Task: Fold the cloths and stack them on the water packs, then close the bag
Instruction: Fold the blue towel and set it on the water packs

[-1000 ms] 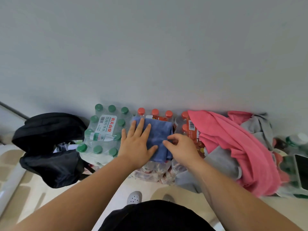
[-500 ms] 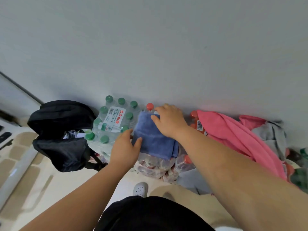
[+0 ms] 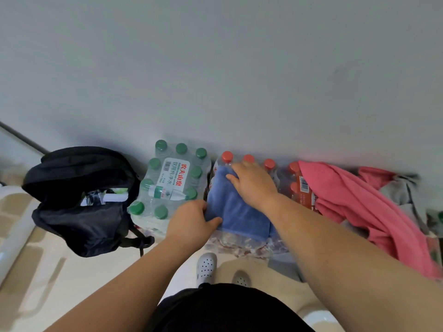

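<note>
folded blue terry cloth (image 3: 237,212) lies flat on the red-capped shrink-wrapped water pack (image 3: 239,245), a level base for stacking. left hand (image 3: 191,221) pinches its near-left edge, thumb on top. right hand (image 3: 254,185) fingers curl over the far corner, likely squaring it. tight room: wall behind, green-capped water pack (image 3: 172,180) just left, loose pink cloth (image 3: 359,207) right. open black fabric bag (image 3: 79,200) further left.

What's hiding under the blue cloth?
A pack of red-capped water bottles: three red caps poke out behind the blue cloth, and wrapped bottles show in front. The pack's middle is covered, so the rest can't be seen.
</note>
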